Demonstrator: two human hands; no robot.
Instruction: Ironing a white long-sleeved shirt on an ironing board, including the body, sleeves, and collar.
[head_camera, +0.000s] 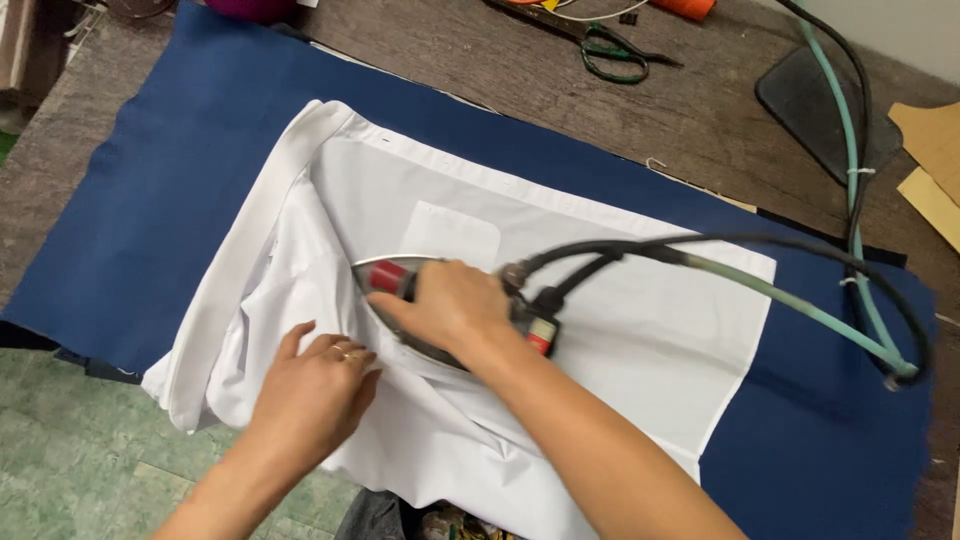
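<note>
A white shirt (620, 330) with a chest pocket lies spread on a dark blue cloth (170, 190). My right hand (445, 305) grips the handle of a steam iron (385, 275) with red parts, its tip pointing left over the shirt's middle. My left hand (315, 390) lies flat on the bunched white fabric just below and left of the iron, fingers apart, a ring on one finger. A black cable and a pale green hose (800, 300) run from the iron's back off to the right.
The wooden table (700, 110) carries green-handled scissors (610, 50) at the back, a dark flat pad (810, 100) at the right, and cardboard pieces (935, 165) at the far right. Green tiled floor (70, 450) shows at lower left.
</note>
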